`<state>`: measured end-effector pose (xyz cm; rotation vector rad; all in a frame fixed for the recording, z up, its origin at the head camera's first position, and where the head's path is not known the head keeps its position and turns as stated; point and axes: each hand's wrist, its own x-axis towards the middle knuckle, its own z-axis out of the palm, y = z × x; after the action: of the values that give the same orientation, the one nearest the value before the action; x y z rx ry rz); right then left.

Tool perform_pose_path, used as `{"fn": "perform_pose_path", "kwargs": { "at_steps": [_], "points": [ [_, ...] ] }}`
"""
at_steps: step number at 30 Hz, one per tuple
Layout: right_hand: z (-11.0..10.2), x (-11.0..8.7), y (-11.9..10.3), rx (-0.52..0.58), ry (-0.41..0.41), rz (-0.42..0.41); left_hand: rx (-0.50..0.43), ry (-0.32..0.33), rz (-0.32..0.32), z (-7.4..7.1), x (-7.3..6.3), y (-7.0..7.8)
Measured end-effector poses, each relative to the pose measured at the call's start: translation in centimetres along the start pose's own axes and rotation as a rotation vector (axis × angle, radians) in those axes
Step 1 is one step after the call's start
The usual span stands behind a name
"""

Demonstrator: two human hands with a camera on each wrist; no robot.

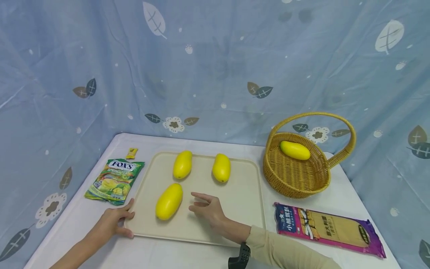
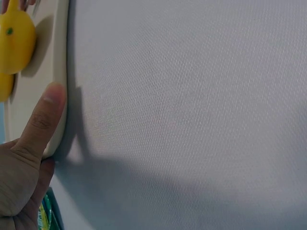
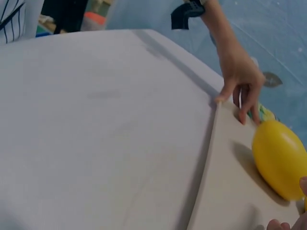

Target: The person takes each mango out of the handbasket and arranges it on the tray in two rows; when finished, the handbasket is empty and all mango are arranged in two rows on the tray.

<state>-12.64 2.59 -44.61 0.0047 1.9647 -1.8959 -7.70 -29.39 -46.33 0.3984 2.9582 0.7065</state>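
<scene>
A beige tray [image 1: 205, 228] bears three yellow oval fruits: one at front left [image 1: 169, 201], one at back left [image 1: 183, 164] and one at back right [image 1: 221, 168]. My left hand [image 1: 112, 222] grips the tray's front left corner; in the left wrist view its thumb [image 2: 44, 117] lies along the rim. Over the middle of the tray is my right hand [image 1: 209, 213], fingers parted and holding nothing, just right of the front fruit. That same fruit [image 3: 278, 158] shows in the right wrist view, where only bits of the right hand appear at the corner.
A wicker basket [image 1: 273, 178] with a tall handle stands at back right, a yellow fruit [image 1: 295, 150] inside. In front of it lies a pasta pack [image 1: 329, 229]. Left of the tray are a green FOX'S candy bag [image 1: 115, 181] and a small yellow wrapped candy [image 1: 131, 153].
</scene>
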Motion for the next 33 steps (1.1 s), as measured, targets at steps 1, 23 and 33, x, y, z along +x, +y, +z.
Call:
{"fn": "perform_pose_path", "kwargs": {
  "at_steps": [1, 23, 33],
  "points": [
    [-0.4, 0.1, 0.0, 0.009, -0.01, -0.002, 0.001, 0.0, 0.002, 0.0, 0.0, 0.0],
    [-14.8, 0.8, -3.2, 0.042, -0.276, -0.199, 0.014, 0.022, 0.008, 0.2, -0.1, 0.1],
    [-27.6, 1.0, -5.7, 0.153, -0.158, -0.341, 0.016, 0.043, 0.029, 0.2, -0.1, 0.0]
  ]
}}
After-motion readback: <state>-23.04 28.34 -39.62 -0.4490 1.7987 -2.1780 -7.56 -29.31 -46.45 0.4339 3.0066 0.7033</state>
